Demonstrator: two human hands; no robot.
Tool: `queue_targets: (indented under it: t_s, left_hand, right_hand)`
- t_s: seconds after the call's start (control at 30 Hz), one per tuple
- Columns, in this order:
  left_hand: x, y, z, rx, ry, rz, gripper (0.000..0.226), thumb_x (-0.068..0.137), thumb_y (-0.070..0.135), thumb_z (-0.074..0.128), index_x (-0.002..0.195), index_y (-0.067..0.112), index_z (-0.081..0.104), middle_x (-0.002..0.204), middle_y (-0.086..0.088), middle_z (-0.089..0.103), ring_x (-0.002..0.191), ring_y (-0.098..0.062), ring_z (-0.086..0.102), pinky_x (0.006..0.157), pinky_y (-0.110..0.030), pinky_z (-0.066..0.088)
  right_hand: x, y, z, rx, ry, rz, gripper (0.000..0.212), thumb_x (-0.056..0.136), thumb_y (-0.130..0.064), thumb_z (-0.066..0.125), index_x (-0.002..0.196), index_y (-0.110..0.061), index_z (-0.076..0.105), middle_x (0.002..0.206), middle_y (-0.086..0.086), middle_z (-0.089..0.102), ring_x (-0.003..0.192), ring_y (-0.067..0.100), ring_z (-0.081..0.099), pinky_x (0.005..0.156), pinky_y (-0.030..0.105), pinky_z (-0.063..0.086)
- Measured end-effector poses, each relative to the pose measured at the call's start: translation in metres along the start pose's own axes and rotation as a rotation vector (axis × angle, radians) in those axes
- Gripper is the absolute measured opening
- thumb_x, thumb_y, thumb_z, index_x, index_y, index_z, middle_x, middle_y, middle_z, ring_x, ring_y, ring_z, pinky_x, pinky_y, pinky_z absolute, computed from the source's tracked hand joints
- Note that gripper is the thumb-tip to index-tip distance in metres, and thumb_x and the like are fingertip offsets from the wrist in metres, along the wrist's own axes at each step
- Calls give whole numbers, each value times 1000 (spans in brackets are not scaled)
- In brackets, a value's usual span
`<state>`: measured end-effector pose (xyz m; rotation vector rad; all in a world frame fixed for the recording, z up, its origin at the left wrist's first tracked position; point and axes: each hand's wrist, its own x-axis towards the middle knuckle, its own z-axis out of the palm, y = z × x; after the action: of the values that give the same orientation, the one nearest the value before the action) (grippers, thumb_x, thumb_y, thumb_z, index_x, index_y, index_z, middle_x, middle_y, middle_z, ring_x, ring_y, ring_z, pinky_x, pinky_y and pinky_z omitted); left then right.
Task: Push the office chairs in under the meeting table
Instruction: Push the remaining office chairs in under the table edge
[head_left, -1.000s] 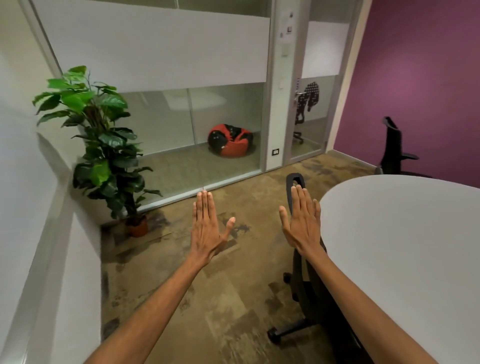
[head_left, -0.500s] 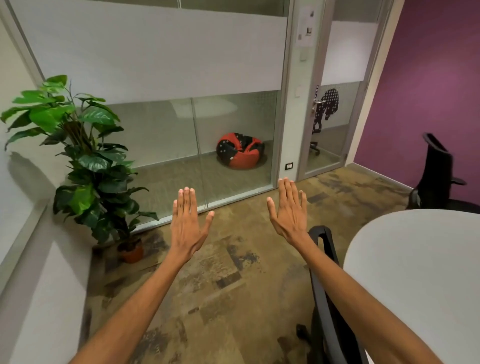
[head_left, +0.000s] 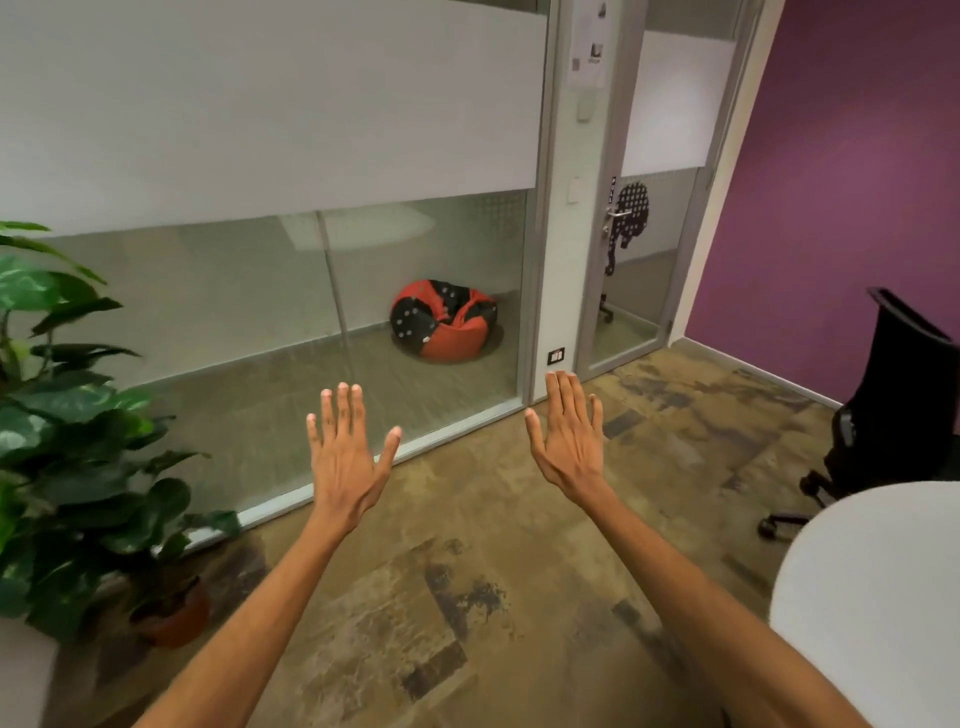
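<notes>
Both hands are held out flat over the carpet, fingers spread, holding nothing: the left hand (head_left: 345, 457) and the right hand (head_left: 571, 441) side by side. A likely risk is that the black office chair (head_left: 893, 395) rolls off crooked and knocks the table's rim if pushed from one side. That chair stands well apart, far right, beyond the white meeting table (head_left: 872, 597) at lower right.

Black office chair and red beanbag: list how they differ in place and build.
The black office chair stands upright on a wheeled base inside the room, near the white table; the red beanbag slumps flat on the floor behind the glass partition. The chair is all black; the beanbag is red with black dotted patches. Both are unoccupied seats.
</notes>
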<state>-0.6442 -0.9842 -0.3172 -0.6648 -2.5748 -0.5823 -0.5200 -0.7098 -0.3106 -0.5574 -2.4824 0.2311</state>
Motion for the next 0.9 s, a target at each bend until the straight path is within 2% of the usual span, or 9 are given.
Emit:
queue_targets:
  t_s: [0.27,0.4,0.57,0.67,0.9]
  left_hand:
    - [184,8,92,-8,-47,110,85,92,69,20,156,15,3,164,-10,0,151,-24,-8,122,-51,4]
    - [261,36,153,-22,-84,169,86,92,68,19,156,12,7,163,-12,5,151,-24,-4,122,-53,3]
    - [356,88,256,-48,-123,254,82,93,66,21,156,15,8,164,-13,6,152,-25,-1,121,-54,4]
    - [412,121,311,-65,-166,283,81,92,66,18,156,17,10,163,-13,9,152,-26,1,121,-56,8]
    - [570,234,410,-73,-160,383,80,92,64,16,155,15,14,162,-15,16,151,-29,4,119,-60,4]
  right_hand:
    - [144,55,68,-76,37,112,66,99,-51,24,154,-20,5,162,-1,6,148,14,1,119,48,10]
    - [210,97,92,-97,59,172,66,99,-51,22,154,-19,6,162,-1,4,148,13,1,120,47,7]
    - [298,184,129,-133,98,248,66,99,-50,25,154,-17,7,162,1,6,148,15,2,119,46,4]
    - [351,236,146,-139,122,299,65,100,-49,27,154,-17,10,162,2,10,148,16,4,119,48,7]
    - [475,356,149,-203,156,400,66,100,-51,23,154,-16,9,162,2,9,148,16,2,118,46,1]
